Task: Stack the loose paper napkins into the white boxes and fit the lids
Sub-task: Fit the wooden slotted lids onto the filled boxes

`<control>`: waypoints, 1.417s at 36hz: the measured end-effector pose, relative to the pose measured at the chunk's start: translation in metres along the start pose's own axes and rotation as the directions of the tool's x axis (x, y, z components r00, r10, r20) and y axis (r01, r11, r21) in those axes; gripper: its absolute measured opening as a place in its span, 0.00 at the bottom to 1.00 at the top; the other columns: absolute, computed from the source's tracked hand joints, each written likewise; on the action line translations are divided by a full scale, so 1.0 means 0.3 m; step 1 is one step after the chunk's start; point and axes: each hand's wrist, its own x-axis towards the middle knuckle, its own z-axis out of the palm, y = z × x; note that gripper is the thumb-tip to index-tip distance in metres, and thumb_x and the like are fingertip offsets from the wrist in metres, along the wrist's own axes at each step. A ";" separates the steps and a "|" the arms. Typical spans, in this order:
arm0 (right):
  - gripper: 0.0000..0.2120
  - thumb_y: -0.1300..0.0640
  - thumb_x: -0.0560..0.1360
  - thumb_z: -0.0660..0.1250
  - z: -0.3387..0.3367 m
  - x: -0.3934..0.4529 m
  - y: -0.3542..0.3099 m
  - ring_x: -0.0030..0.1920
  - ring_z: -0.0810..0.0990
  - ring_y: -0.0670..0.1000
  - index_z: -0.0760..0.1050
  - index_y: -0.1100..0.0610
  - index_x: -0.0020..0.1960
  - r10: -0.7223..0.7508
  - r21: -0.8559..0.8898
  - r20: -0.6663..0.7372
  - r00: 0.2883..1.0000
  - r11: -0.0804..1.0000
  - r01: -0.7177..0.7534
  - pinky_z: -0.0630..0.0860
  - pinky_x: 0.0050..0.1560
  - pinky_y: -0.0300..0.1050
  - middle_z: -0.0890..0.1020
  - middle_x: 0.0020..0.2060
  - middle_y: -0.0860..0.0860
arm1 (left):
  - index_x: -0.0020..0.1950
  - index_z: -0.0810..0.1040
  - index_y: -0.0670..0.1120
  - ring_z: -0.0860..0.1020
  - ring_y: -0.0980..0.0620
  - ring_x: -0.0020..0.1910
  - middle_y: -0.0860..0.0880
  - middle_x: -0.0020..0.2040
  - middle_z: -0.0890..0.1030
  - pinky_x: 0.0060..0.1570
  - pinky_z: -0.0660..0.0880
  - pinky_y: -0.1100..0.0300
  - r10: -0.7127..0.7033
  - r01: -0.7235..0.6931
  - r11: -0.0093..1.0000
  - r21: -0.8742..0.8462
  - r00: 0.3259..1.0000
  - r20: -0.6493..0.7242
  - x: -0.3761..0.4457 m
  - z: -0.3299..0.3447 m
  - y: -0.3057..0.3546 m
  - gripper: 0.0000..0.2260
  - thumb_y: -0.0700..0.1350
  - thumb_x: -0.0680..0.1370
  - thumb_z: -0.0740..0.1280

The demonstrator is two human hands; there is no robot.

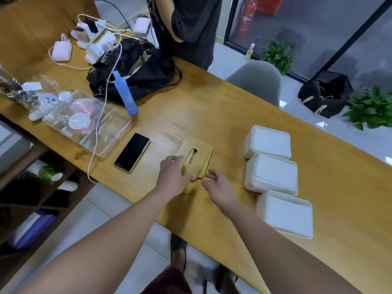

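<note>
Three boxes (273, 174) of napkins at 3 o'clock. My left hand (174, 177) grips wooden lids (196, 160), count unclear; right hand (219, 186) open.

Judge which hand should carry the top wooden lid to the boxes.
Probably the right hand: it hovers open beside the wooden lids, nearer the white boxes, while the left hand grips the stack.
</note>
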 end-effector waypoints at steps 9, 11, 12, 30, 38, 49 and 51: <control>0.31 0.56 0.86 0.67 0.069 0.103 -0.007 0.72 0.77 0.53 0.62 0.55 0.86 0.112 0.092 -0.030 0.993 0.990 -0.109 0.76 0.70 0.51 0.76 0.76 0.51 | 0.88 0.55 0.47 0.62 0.39 0.82 0.46 0.83 0.66 0.78 0.67 0.42 -0.025 0.022 0.997 0.073 0.999 0.038 0.096 0.012 -0.041 0.40 0.59 0.84 0.71; 0.31 0.55 0.86 0.67 0.080 0.108 -0.012 0.72 0.77 0.53 0.62 0.55 0.86 0.114 0.099 -0.030 0.993 0.989 -0.111 0.75 0.72 0.51 0.75 0.76 0.51 | 0.88 0.57 0.47 0.64 0.40 0.81 0.46 0.82 0.69 0.77 0.68 0.41 -0.010 0.009 0.997 0.080 1.000 0.020 0.098 0.007 -0.043 0.38 0.57 0.84 0.71; 0.32 0.55 0.86 0.68 0.087 0.111 -0.013 0.73 0.76 0.53 0.62 0.56 0.86 0.119 0.107 -0.031 0.992 0.988 -0.115 0.75 0.73 0.52 0.75 0.77 0.51 | 0.87 0.58 0.47 0.65 0.41 0.81 0.45 0.81 0.70 0.77 0.69 0.41 0.001 -0.002 0.995 0.095 1.000 0.013 0.098 0.004 -0.041 0.36 0.56 0.85 0.71; 0.36 0.41 0.83 0.71 -0.094 -0.112 -0.017 0.58 0.87 0.45 0.63 0.52 0.84 0.132 0.429 -0.054 0.990 0.898 -0.096 0.84 0.63 0.49 0.86 0.61 0.48 | 0.62 0.88 0.60 0.85 0.56 0.62 0.60 0.60 0.88 0.57 0.83 0.51 0.062 -0.102 0.698 -0.709 0.995 -0.082 0.007 -0.115 0.094 0.15 0.40 0.85 0.71; 0.21 0.41 0.83 0.72 -0.466 -0.351 0.051 0.53 0.87 0.43 0.74 0.41 0.74 0.021 0.296 -0.340 0.940 0.951 0.086 0.81 0.59 0.47 0.87 0.55 0.41 | 0.61 0.88 0.63 0.86 0.57 0.58 0.58 0.59 0.88 0.49 0.81 0.66 0.286 -0.097 0.700 -0.707 0.946 0.153 -0.040 -0.056 0.376 0.13 0.44 0.85 0.71; 0.07 0.52 0.85 0.71 -0.788 -0.497 0.283 0.50 0.88 0.53 0.82 0.50 0.61 0.061 0.339 -0.462 0.885 0.934 0.113 0.79 0.55 0.56 0.90 0.49 0.50 | 0.59 0.89 0.62 0.80 0.69 0.63 0.66 0.61 0.86 0.59 0.79 0.59 0.335 -0.055 0.776 -0.628 0.880 0.336 -0.163 0.241 0.688 0.09 0.49 0.83 0.75; 0.07 0.52 0.84 0.72 -0.828 -0.497 0.335 0.49 0.88 0.50 0.82 0.50 0.62 0.081 0.359 -0.454 0.888 0.928 0.098 0.79 0.51 0.52 0.91 0.49 0.49 | 0.60 0.89 0.60 0.80 0.69 0.63 0.66 0.61 0.86 0.59 0.79 0.59 0.307 -0.023 0.776 -0.630 0.887 0.346 -0.186 0.289 0.709 0.08 0.49 0.82 0.77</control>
